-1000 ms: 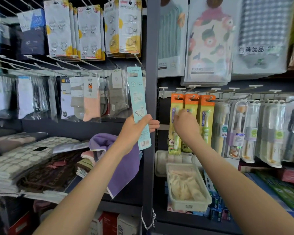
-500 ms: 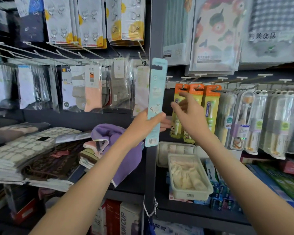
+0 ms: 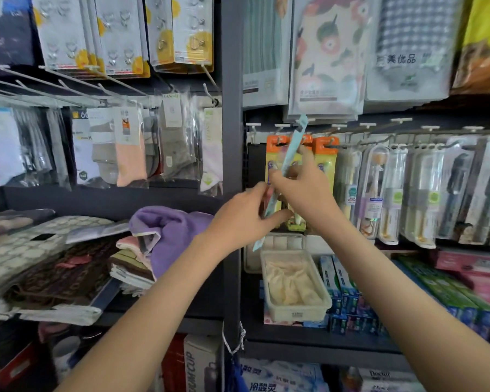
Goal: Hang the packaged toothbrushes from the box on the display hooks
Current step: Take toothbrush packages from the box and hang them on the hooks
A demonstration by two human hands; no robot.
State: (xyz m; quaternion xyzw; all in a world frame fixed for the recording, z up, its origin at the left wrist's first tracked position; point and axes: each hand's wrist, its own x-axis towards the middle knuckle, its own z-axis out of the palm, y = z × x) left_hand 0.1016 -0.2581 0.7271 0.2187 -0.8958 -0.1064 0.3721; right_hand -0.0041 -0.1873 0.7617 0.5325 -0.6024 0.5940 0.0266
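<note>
A long light-blue toothbrush pack (image 3: 293,148) stands tilted in front of the orange-and-yellow toothbrush packs (image 3: 327,157) that hang on the hooks. Its top end reaches up to a white-tipped display hook (image 3: 300,121). My left hand (image 3: 245,219) grips the lower part of the pack. My right hand (image 3: 306,190) pinches it higher up, with a finger raised along its edge. The pack's bottom end pokes out below my left hand. The box of toothbrushes is out of view.
More clear toothbrush packs (image 3: 419,193) hang to the right on a row of hooks. A dark upright post (image 3: 232,137) divides the shelves. Below sit a beige tray (image 3: 294,287), toothpaste boxes (image 3: 447,295) and, at the left, a purple towel (image 3: 173,233) on folded cloths.
The blue pack has moved right, from in front of the post to the toothbrush hooks. My right hand left the hanging orange packs and took hold of it. The view tilted down.
</note>
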